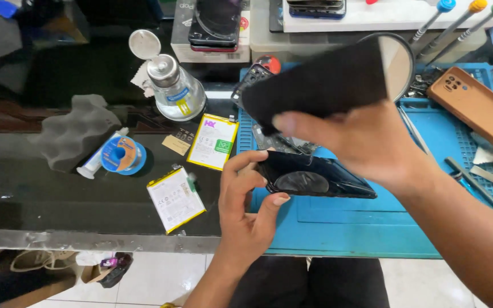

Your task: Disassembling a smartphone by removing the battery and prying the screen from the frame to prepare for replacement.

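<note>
**Two hands, two dark panels above the repair mat**

Nearest the camera, the left hand (246, 211) pinched the end of a glossy black phone back cover (315, 178), thumb under its lower edge and fingers curled narrowly over the top. The cover hung tilted just above the blue work mat (349, 228), not resting on it. In my judgement, that fingertip grip at one end was the weak point: the slick shell could pivot or slide out and drop onto the mat or the glass bench edge.

Above it, the right hand (366, 142) held a flat matte black sheet (318, 85), fingers closed along its lower edge; how the thumb sat behind it could not be told. The sheet blocked part of the view of the mat, so it might well brush loose parts lying there.

Left of the hands lay two phone batteries (175, 198), then a blue solder spool (122, 155) and a grey foam block (78, 134). Farther back stood a glass dispenser bottle (175, 91), and on the right an orange phone (477, 105) and screwdrivers (457, 20).
</note>
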